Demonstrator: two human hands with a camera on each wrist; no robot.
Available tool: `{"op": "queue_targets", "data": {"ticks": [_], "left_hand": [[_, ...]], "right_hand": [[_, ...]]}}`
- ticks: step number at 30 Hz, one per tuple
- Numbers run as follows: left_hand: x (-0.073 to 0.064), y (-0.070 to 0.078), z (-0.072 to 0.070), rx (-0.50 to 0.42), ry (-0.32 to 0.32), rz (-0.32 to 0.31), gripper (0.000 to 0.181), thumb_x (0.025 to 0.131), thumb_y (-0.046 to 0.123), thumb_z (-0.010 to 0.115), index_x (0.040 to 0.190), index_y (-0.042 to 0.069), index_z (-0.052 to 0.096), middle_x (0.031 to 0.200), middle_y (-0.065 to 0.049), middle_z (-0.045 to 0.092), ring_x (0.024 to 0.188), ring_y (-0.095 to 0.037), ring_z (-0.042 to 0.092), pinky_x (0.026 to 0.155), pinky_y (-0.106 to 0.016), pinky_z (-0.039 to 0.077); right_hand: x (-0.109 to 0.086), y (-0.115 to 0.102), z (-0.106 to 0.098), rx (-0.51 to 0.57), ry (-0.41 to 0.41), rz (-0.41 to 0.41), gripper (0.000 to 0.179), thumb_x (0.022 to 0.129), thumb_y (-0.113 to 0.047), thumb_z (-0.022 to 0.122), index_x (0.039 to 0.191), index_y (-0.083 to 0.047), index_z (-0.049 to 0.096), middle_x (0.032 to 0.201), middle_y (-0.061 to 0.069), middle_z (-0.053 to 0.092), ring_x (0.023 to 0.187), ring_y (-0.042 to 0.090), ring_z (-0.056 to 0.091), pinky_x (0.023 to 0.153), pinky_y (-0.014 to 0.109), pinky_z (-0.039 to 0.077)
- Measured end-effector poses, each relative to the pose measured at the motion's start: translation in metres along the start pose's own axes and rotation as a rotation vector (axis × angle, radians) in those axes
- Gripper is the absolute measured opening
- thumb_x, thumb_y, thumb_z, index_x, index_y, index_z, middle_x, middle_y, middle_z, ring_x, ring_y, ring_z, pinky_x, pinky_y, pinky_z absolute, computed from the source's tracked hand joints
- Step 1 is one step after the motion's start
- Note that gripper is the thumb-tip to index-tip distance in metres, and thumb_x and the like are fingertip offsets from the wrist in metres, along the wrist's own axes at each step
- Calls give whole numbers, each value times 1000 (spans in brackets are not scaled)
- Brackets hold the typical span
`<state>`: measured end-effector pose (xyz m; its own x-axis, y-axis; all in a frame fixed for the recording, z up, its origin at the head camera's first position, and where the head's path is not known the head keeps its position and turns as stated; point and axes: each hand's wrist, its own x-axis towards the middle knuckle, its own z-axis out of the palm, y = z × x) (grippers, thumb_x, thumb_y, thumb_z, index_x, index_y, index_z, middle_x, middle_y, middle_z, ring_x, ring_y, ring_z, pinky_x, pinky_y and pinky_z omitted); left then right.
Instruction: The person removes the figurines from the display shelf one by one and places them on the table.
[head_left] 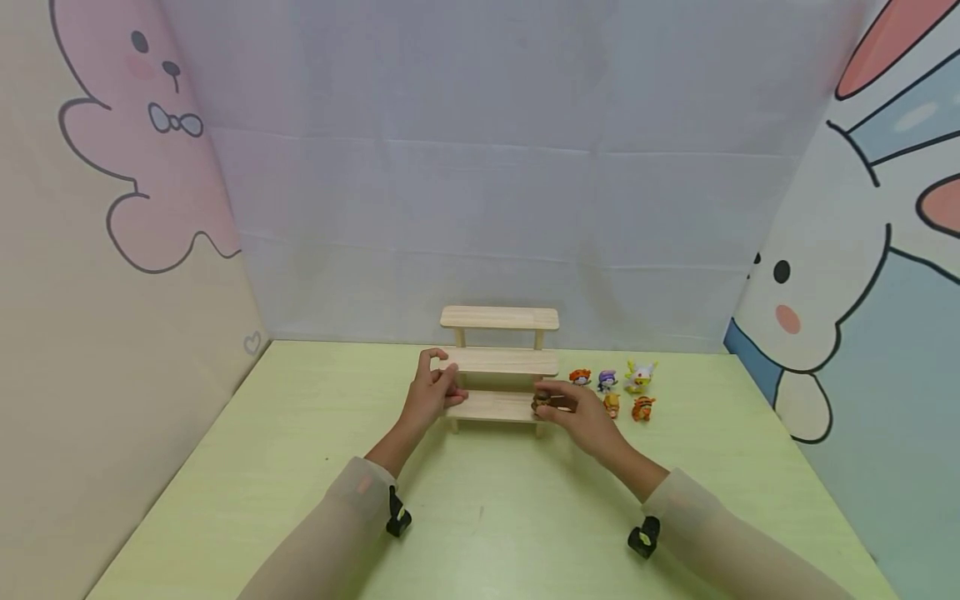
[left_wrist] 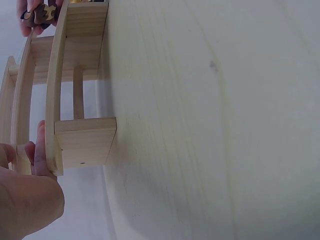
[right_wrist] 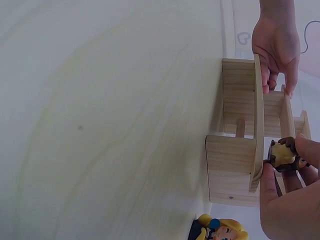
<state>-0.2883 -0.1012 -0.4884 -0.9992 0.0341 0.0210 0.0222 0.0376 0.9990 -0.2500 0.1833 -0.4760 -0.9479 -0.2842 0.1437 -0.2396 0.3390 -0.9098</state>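
A pale wooden three-tier display stand [head_left: 498,360] stands near the back of the table. My left hand [head_left: 429,398] grips its left end, with fingers at the middle and lowest tiers. In the left wrist view, fingers [left_wrist: 40,155] reach between these boards. My right hand [head_left: 588,417] pinches a small brown figurine [head_left: 541,402] at the right end of the lowest tier. The right wrist view shows this brown and cream figurine [right_wrist: 283,154] between thumb and fingers, close over the board, its head partly covered by them.
Several small colourful figurines stand right of the stand, among them an orange one [head_left: 642,408], a purple one [head_left: 607,381] and a white and yellow one [head_left: 640,377]. A pale curtain [head_left: 480,208] hangs behind the table [head_left: 480,517]. Printed walls flank both sides.
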Motion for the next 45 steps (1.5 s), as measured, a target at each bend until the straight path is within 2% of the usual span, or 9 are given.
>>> {"op": "queue_targets", "data": {"ticks": [6,12,28,38,45], "left_hand": [[1,-1,0,5,5,-5,29,110,24,54,134,14,41,87,-15,62,78,-25,75,73,-31,66],[0,-1,0,4,11,-4,28,110,24,54,133,17,41,84,-11,61,75,-22,75,69,-28,65],[3,-3,0,13,18,-14,28,110,25,55,133,17,41,82,-10,60,75,-21,76,67,-27,65],[3,-2,0,10,19,-10,28,110,25,55,133,18,41,83,-10,60,73,-20,75,66,-27,65],[3,-3,1,6,22,-5,28,110,25,56,132,16,41,82,-11,61,74,-21,75,66,-27,65]], "right_hand": [[-6,5,-9,-6,1,33,42,97,-12,73,137,-3,64,130,16,67,118,33,67,92,28,60],[-12,9,-19,-45,18,14,39,97,-13,74,134,-4,66,126,15,69,116,33,68,89,23,59],[-27,20,-42,-55,28,25,42,97,-11,73,137,-3,63,134,19,65,122,37,64,93,23,58],[-32,32,-50,-151,35,54,38,97,-12,73,133,-1,65,130,18,67,120,38,65,98,41,59],[-35,43,-51,-145,0,59,36,96,-10,74,129,0,67,129,20,68,117,38,68,98,36,59]]}}
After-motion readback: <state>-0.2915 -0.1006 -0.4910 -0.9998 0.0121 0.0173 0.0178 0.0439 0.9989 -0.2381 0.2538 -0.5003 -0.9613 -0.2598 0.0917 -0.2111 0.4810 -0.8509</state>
